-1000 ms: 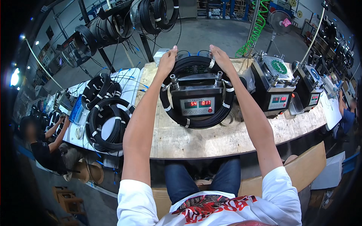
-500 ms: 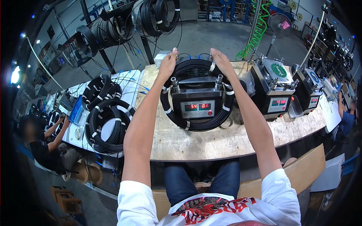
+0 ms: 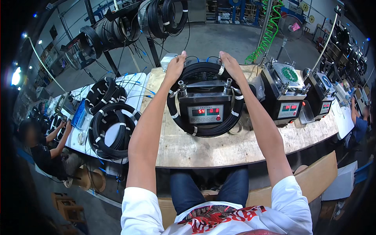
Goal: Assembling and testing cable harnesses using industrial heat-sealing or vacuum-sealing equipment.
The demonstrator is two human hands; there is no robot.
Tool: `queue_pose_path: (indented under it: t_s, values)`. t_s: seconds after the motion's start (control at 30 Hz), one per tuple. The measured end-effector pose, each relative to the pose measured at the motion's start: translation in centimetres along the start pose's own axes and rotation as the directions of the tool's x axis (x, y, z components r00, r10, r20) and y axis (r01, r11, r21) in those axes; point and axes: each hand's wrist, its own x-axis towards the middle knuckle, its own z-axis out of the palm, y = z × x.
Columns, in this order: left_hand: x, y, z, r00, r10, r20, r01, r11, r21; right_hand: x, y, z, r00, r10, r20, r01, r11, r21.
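Observation:
A large coil of black cable, bound with white bands, lies around a black bench machine with a red-lit display. My left hand is at the machine's far left corner, fingers curled, beside the coil. At the far right corner my right hand is closed in the same way. Thin dark leads with blue connectors arch between the two hands behind the coil. My hands hide whatever is inside their grip. Two metal posts with knobs stand at the machine's near side.
Black cable coils lie on a white table to the left. Two similar machines with green and blue tops stand to the right, beside a clear tray. A green spiral hose hangs behind. Other people sit at both sides.
The right-hand red readout on the machine's display has changed, as has the neighbouring machine's. Both my hands stay in nearly the same place, and the coil has hardly shifted.

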Motion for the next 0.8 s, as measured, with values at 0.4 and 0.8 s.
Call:
queue_pose_path:
  t_s: [0.4,0.8]
  values:
    - [-0.3,0.6,-0.1,0.999,-0.028,0.021,0.028,1.000,0.005,0.6,0.9,0.0,0.999,-0.047,-0.025,0.045,0.997,-0.066]
    - [-0.5,0.7,-0.1,0.999,-0.038,0.002,0.038,0.997,-0.068,-0.2,-0.4,0.2,0.998,-0.026,-0.058,0.019,0.993,-0.114]
